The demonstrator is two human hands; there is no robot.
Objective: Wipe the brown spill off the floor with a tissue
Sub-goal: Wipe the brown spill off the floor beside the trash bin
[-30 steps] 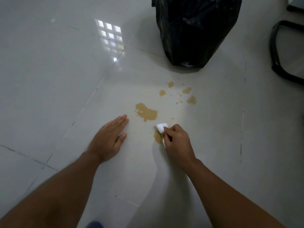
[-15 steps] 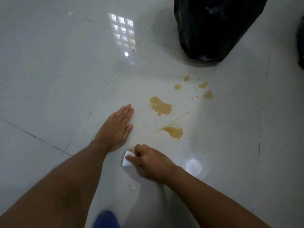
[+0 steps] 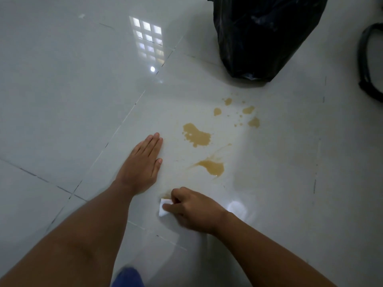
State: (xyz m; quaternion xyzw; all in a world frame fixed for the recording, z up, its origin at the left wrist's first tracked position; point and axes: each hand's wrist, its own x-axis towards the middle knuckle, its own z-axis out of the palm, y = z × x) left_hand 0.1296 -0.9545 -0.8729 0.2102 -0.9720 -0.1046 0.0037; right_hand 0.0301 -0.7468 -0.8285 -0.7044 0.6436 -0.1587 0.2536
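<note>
You are looking at a glossy pale grey-white tiled floor (image 3: pixel 62 100) crossed by thin dark grout lines. The spill (image 3: pixel 196 137) is tan-brown, in several blotches plus small specks, with a paler streak (smeared thin). The tissue (image 3: pixel 164 210) is plain white. The bag (image 3: pixel 263 34) is shiny black. A gridded white window reflection (image 3: pixel 148 40) marks the tiles.

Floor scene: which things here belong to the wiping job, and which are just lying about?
Job:
tissue, held by right hand
brown spill
left hand, flat on floor

Lying about:
black bag
black frame
</note>
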